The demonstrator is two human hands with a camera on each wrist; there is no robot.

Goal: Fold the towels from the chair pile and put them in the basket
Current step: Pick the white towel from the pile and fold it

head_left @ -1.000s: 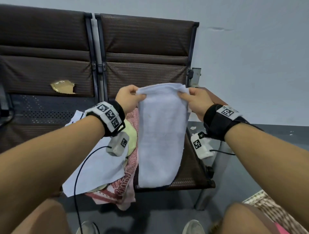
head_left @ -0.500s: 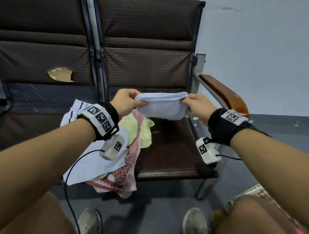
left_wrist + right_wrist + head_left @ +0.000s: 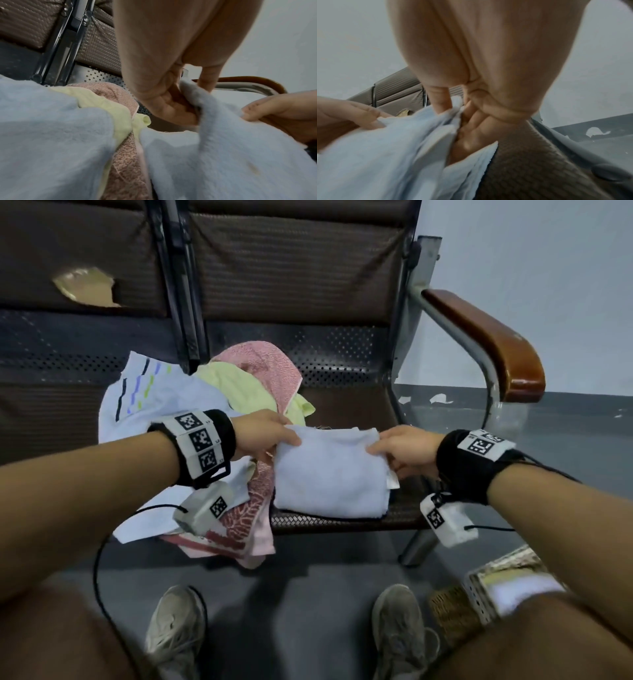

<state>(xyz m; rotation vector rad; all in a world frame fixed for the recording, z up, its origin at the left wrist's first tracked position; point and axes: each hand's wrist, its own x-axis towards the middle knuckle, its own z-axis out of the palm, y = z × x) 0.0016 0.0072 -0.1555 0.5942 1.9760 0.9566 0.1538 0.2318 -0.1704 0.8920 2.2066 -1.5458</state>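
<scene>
A person's left hand [image 3: 263, 434] and right hand [image 3: 404, 448] each pinch a far corner of a folded pale blue towel [image 3: 330, 474], which lies flat at the front edge of the brown chair seat [image 3: 346, 405]. The wrist views show thumb and fingers closed on the cloth at both corners. Over the seat's left edge sits the unfolded pile [image 3: 212, 405] (white striped, yellow and pink towels, the pink one hanging off the front). A woven basket [image 3: 479, 594] stands on the floor by the person's right knee, partly hidden.
</scene>
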